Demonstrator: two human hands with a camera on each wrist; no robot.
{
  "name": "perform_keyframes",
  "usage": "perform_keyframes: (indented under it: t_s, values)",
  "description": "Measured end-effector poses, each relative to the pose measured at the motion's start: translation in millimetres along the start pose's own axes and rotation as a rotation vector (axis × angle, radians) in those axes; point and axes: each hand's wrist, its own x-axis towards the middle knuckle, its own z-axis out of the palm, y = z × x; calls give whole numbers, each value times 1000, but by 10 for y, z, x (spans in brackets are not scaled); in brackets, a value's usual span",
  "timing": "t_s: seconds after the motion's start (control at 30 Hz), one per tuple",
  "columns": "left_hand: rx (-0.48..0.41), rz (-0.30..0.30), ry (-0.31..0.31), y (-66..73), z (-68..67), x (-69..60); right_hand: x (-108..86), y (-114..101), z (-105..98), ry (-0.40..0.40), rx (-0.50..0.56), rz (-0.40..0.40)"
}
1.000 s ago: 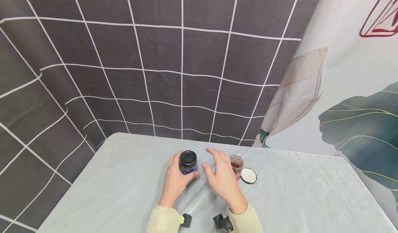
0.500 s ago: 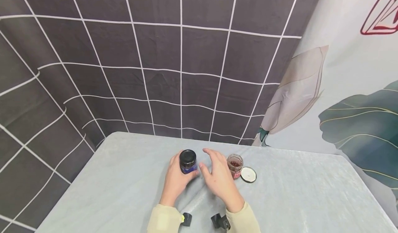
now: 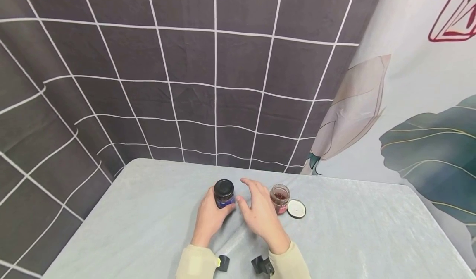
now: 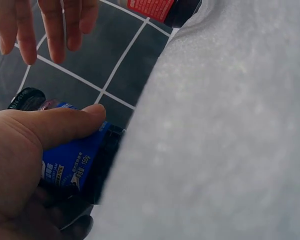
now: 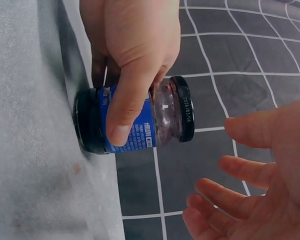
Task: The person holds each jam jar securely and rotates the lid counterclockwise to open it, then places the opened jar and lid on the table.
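A jam jar [image 3: 224,193] with a black lid and a blue label stands upright on the table. My left hand [image 3: 208,219] grips it around the side; in the right wrist view the thumb of the left hand [image 5: 135,55] lies across the blue label [image 5: 140,127]. Just right of it, my right hand [image 3: 260,217] hovers with fingers spread, apart from the jar. The black lid [image 5: 184,109] sits on the jar and carries a printed date. Beyond the right hand stands an open glass jar [image 3: 279,196] with dark red contents and a red label.
A loose lid [image 3: 296,208] lies with its white inside up, next to the open jar. A grey cloth covers the table [image 3: 353,225]. Behind it hangs a dark grid-patterned curtain [image 3: 186,118], with a leaf-patterned cloth [image 3: 409,146] at the right.
My right hand has shifted slightly left toward the blue-labelled jar, so more of the open jar shows. The left hand keeps its grip.
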Motion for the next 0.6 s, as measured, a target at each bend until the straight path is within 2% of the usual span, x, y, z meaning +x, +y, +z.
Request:
perform_keyframes:
  t_s: [0.17, 0.6]
  values:
    - [-6, -32, -28, 12, -3, 5, 7, 14, 4, 9, -3, -3]
    - [-20, -24, -37, 21, 1, -2, 15, 36, 25, -11, -2, 6]
